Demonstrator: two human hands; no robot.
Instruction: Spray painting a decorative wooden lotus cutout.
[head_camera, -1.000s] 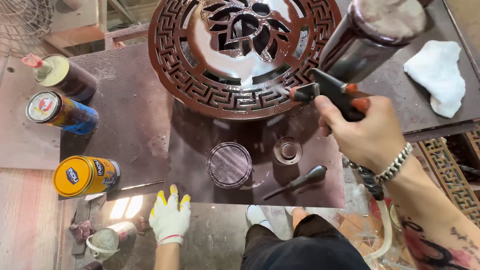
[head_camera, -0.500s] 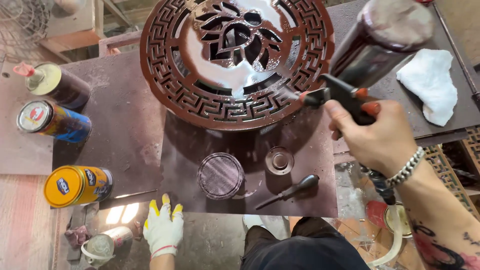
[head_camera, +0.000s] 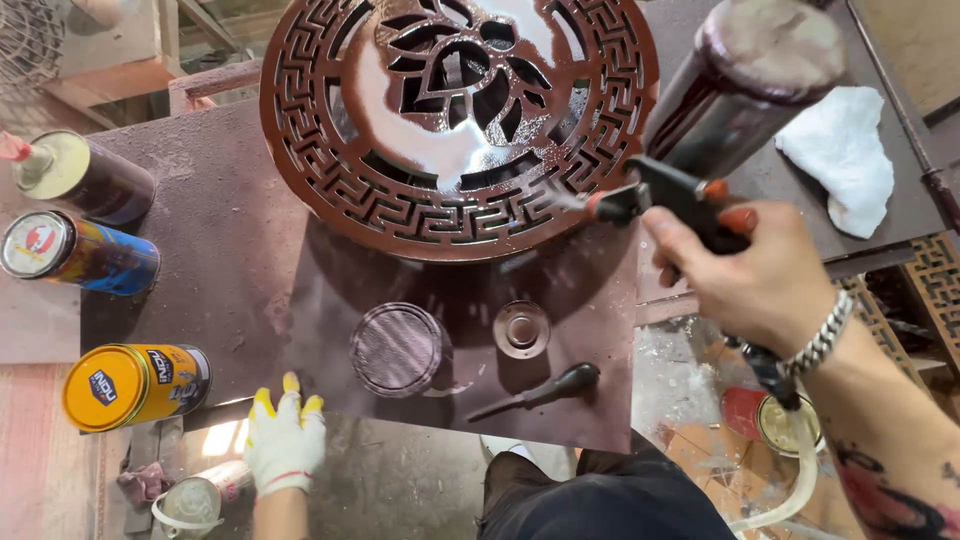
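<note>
Left of the round carved panel (head_camera: 455, 120) lie three cans, a yellow-lidded can (head_camera: 130, 385) nearest the board's front edge. Below the panel and to its left, the gloved left hand (head_camera: 283, 445) presses flat, fingers narrowly spread, on the dark board (head_camera: 240, 260), holding nothing. At the panel's lower right rim, the right hand (head_camera: 755, 280) is wrapped tight round a spray gun (head_camera: 680, 195), its nozzle at the fretwork: coating seems under way. The next pass likely calls for a steady sweep along the rim.
</note>
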